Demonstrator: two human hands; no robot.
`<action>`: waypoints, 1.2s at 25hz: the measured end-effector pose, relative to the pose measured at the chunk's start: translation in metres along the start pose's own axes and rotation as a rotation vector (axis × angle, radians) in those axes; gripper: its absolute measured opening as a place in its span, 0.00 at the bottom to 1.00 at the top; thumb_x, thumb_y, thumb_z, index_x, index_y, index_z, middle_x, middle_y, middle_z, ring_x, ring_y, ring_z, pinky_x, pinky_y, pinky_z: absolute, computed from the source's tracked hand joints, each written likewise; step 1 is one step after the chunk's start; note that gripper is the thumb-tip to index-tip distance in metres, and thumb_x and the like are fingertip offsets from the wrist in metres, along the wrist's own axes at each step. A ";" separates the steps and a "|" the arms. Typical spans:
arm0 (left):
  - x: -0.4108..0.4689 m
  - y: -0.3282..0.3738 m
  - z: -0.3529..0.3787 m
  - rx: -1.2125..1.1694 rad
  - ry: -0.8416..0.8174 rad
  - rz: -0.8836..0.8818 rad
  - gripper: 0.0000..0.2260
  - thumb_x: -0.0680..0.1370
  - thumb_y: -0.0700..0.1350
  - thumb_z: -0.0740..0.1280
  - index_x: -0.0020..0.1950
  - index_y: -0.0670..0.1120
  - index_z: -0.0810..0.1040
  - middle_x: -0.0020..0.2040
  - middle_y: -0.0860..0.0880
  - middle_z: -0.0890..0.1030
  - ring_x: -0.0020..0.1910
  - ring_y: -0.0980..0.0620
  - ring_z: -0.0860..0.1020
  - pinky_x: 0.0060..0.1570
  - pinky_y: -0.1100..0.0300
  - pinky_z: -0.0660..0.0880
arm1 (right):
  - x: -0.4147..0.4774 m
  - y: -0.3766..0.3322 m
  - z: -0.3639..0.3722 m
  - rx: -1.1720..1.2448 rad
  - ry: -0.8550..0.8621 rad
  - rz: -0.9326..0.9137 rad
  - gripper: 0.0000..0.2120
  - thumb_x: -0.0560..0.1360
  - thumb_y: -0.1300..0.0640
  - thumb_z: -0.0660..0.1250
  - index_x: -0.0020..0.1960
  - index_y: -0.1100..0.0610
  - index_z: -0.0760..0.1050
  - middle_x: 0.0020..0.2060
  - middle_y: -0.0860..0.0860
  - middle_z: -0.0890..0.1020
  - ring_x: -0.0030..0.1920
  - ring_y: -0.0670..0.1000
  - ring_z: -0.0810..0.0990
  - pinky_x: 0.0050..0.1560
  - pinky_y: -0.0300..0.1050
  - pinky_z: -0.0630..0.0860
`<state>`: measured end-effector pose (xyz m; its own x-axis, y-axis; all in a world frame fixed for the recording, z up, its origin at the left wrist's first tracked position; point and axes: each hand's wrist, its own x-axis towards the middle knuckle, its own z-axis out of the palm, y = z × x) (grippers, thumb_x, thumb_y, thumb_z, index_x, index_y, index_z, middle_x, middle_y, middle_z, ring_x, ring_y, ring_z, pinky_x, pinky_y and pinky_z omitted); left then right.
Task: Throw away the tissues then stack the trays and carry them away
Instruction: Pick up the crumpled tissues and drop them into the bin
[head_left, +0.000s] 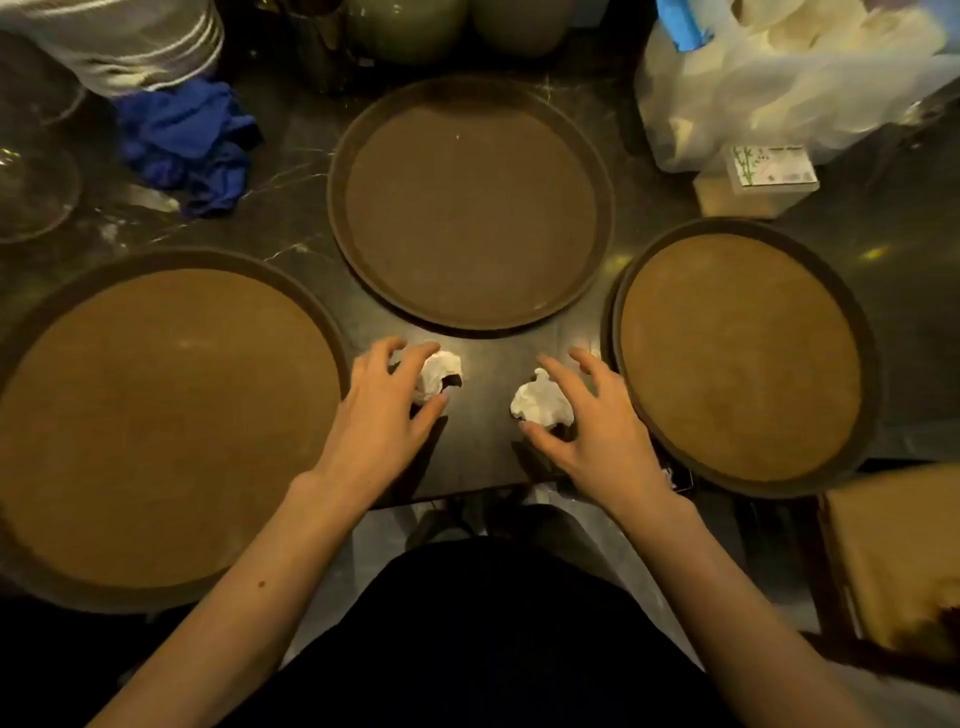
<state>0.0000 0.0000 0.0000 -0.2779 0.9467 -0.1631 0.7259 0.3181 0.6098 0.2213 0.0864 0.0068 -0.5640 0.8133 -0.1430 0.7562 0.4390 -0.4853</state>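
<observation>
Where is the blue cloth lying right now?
In the head view, the blue cloth lies crumpled at the counter's far left, left of the middle tray and behind the big left tray.

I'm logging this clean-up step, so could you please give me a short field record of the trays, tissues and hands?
trays: three round brown trays, left tray, middle tray, right tray, all unstacked
tissues: two crumpled white tissues on the dark counter, left tissue, right tissue
left hand: fingers spread over the left tissue, not closed
right hand: fingers spread beside the right tissue, not closed
nearby: blue cloth, white plastic bag
</observation>
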 end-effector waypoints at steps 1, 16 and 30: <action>0.002 -0.003 0.001 -0.008 -0.017 -0.012 0.23 0.77 0.49 0.69 0.71 0.50 0.69 0.67 0.43 0.68 0.65 0.42 0.68 0.59 0.48 0.73 | 0.002 -0.002 0.004 0.009 -0.009 0.013 0.31 0.73 0.46 0.73 0.73 0.49 0.68 0.73 0.55 0.65 0.68 0.56 0.66 0.55 0.53 0.74; 0.025 0.001 0.015 0.065 -0.172 0.010 0.23 0.77 0.42 0.70 0.71 0.51 0.71 0.62 0.45 0.66 0.45 0.46 0.78 0.53 0.49 0.77 | 0.018 0.003 0.031 -0.007 -0.107 0.048 0.23 0.74 0.56 0.73 0.68 0.54 0.75 0.63 0.55 0.74 0.62 0.56 0.71 0.57 0.49 0.73; 0.013 0.011 0.017 -0.034 -0.064 0.123 0.11 0.78 0.48 0.68 0.60 0.55 0.77 0.57 0.52 0.77 0.50 0.50 0.79 0.46 0.50 0.78 | -0.017 0.009 0.010 0.196 0.159 0.136 0.11 0.73 0.62 0.72 0.55 0.58 0.78 0.53 0.52 0.78 0.52 0.51 0.77 0.52 0.51 0.76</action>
<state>0.0147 0.0165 -0.0085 -0.1468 0.9801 -0.1339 0.7301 0.1987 0.6538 0.2339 0.0727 -0.0036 -0.3910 0.9161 -0.0888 0.7340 0.2521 -0.6307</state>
